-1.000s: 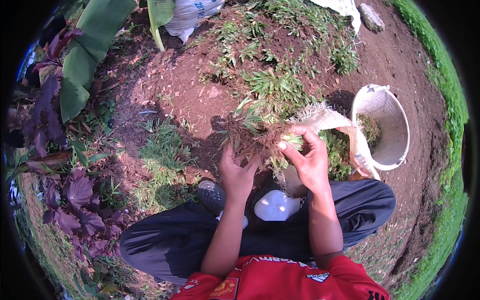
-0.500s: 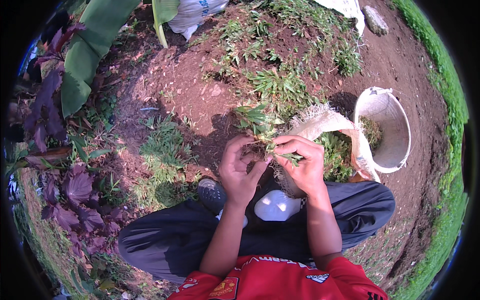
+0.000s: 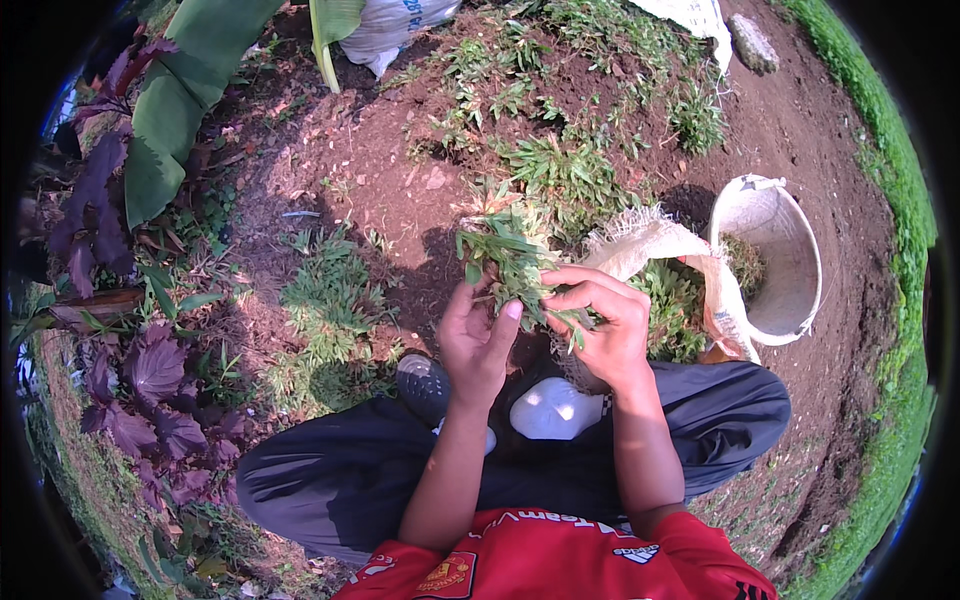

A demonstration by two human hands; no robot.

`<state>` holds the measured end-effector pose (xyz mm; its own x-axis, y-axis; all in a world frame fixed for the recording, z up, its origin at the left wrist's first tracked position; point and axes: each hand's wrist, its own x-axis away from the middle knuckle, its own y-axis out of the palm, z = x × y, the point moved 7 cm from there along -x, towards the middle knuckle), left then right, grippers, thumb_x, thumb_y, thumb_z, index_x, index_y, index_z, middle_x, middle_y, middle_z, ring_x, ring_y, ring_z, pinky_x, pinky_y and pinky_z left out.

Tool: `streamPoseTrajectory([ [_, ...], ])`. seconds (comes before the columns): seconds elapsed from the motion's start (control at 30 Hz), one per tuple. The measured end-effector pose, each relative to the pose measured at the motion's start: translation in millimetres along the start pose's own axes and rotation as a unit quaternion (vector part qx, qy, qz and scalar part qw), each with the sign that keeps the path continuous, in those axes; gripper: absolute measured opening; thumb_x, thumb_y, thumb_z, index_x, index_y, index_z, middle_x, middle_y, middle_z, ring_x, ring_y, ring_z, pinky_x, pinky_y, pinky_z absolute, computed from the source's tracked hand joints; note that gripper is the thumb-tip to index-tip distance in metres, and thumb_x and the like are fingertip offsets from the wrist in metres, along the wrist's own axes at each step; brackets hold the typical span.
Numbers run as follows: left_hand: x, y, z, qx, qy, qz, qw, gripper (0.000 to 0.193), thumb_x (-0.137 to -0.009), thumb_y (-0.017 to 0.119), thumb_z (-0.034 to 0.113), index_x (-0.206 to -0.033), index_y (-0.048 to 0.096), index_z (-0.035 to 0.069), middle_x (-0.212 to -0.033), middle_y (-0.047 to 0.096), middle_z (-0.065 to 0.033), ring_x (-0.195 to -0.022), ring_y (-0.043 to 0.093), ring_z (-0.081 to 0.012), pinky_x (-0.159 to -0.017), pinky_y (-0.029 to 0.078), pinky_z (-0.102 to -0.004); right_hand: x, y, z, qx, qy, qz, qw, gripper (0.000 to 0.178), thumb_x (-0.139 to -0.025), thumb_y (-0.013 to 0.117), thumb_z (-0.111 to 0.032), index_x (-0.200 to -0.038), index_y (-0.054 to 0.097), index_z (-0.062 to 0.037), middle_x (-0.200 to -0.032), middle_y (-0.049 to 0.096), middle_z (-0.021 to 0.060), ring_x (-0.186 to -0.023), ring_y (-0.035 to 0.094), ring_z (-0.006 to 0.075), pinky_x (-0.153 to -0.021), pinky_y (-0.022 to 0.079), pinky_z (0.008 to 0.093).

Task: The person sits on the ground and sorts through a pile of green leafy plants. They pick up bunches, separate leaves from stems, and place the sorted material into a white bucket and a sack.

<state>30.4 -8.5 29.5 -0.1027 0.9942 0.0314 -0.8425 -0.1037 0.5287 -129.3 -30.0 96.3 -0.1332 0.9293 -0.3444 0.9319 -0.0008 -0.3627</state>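
Note:
A bunch of green weeds (image 3: 512, 258) is held up in front of me over brown soil. My left hand (image 3: 478, 340) holds its lower stems from the left, thumb up against them. My right hand (image 3: 601, 325) pinches the same bunch from the right, fingers curled over the stems. Just right of my hands an open woven sack (image 3: 655, 245) holds more pulled greens. I squat, dark trousers and two shoes below my hands.
A white bucket (image 3: 790, 290) with some weeds in it lies tipped at the right. Weed clumps (image 3: 335, 300) grow in the bare soil ahead and left. Purple-leaved plants (image 3: 150, 370) and a big banana leaf (image 3: 190, 100) line the left side. A white sack (image 3: 395, 25) lies at the top.
A second ago both hands held a rooty, brownish clump higher to the right. Now they have drawn together lower down, and green leaves show above the fingers.

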Motion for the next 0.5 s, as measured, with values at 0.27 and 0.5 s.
streamPoseTrajectory([
  [0.27, -2.8, -4.2, -4.6, 0.135, -0.026, 0.025, 0.99, 0.042, -0.101, 0.053, -0.002, -0.142, 0.047, -0.006, -0.135, 0.062, -0.0188, -0.124, 0.064, -0.0264, -0.108, 0.053, -0.0428, 6.0, 0.1, 21.1, -0.151, 0.096, 0.008, 0.984, 0.013, -0.085, 0.081, 0.0, -0.092, 0.071, 0.0003, -0.112, 0.076, 0.0185, -0.108, 0.072, 0.0245, -0.097, 0.055, 0.0368],
  [0.5, -4.1, -8.1, -10.2, 0.237, -0.07, 0.026, 0.969, 0.044, -0.099, 0.053, 0.001, -0.142, 0.048, -0.005, -0.135, 0.063, -0.018, -0.123, 0.065, -0.0269, -0.108, 0.054, -0.0449, 10.4, 4.5, 29.8, -0.22, 0.14, 0.013, 0.965, 0.012, -0.087, 0.08, -0.001, -0.093, 0.07, 0.0004, -0.113, 0.075, 0.0195, -0.11, 0.071, 0.0242, -0.098, 0.054, 0.0377],
])
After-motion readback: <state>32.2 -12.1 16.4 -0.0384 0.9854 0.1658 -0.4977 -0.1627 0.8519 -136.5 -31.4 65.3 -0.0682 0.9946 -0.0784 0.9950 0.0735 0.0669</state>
